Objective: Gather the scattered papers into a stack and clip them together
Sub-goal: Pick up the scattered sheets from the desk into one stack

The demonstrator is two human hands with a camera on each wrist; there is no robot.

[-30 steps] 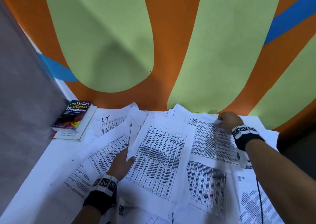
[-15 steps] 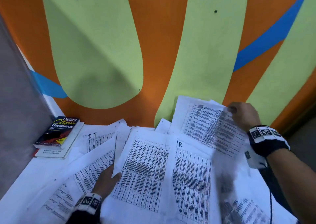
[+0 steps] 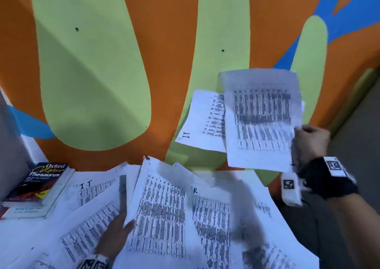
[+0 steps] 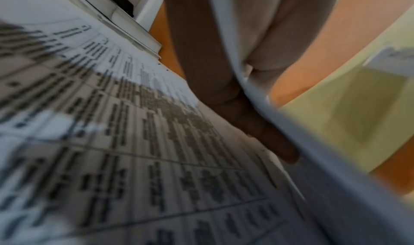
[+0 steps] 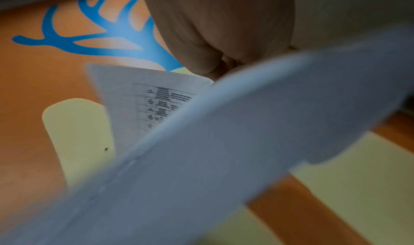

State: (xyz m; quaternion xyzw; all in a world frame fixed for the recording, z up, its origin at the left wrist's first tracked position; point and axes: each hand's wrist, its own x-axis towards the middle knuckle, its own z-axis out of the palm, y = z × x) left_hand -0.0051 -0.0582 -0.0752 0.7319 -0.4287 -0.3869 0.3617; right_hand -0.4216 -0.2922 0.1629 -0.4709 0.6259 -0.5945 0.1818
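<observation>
Printed sheets [image 3: 209, 217] lie scattered and overlapping on a white table [image 3: 20, 240]. My right hand [image 3: 306, 139] grips the right edge of lifted sheets [image 3: 261, 120] held in the air before the wall; a second sheet marked "II" [image 3: 203, 122] hangs behind them. In the right wrist view the fingers [image 5: 224, 36] pinch the blurred sheets [image 5: 224, 142]. My left hand [image 3: 118, 233] holds the left edge of a printed sheet [image 3: 158, 217] low on the table, thumb on top. In the left wrist view, the fingers [image 4: 235, 98] lie along that paper's edge [image 4: 280, 124]. No clip shows.
Two books, the top one a thesaurus [image 3: 37, 182], are stacked at the table's left rear corner beside a grey panel [image 3: 10, 166]. The orange, green and blue painted wall [image 3: 102, 73] stands right behind the table. A dark gap [image 3: 349, 135] lies right of the table.
My right hand has lifted its sheets off the table, up and to the right, so they now hang before the wall. The left hand keeps its hold on the same sheet.
</observation>
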